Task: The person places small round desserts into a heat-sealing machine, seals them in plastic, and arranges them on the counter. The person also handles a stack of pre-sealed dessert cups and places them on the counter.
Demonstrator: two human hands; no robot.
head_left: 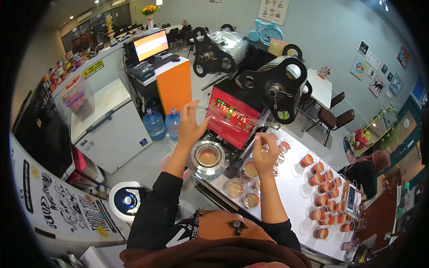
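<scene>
A strip of clear plastic film (230, 119) stretches between my hands in front of the sealing machine's red control panel (232, 129) with its lit digits. My left hand (192, 126) grips the film's left end, fingers raised and thumb toward the panel. At the other end, my right hand (265, 154) is closed on the film with bent fingers. Below and between them, a cup with a light brown drink (208, 157) sits in the machine's round metal holder (200, 167). Film rolls on black three-armed hubs (273, 88) are mounted above the panel.
Several filled cups (251, 199) stand beside my right forearm on the white table (286, 205). Rows of red-and-brown layered cups (321, 201) fill its right side. A chest freezer (111, 129), water jugs (154, 125) and a round-topped bin (128, 199) stand left. Another person (364, 172) is at right.
</scene>
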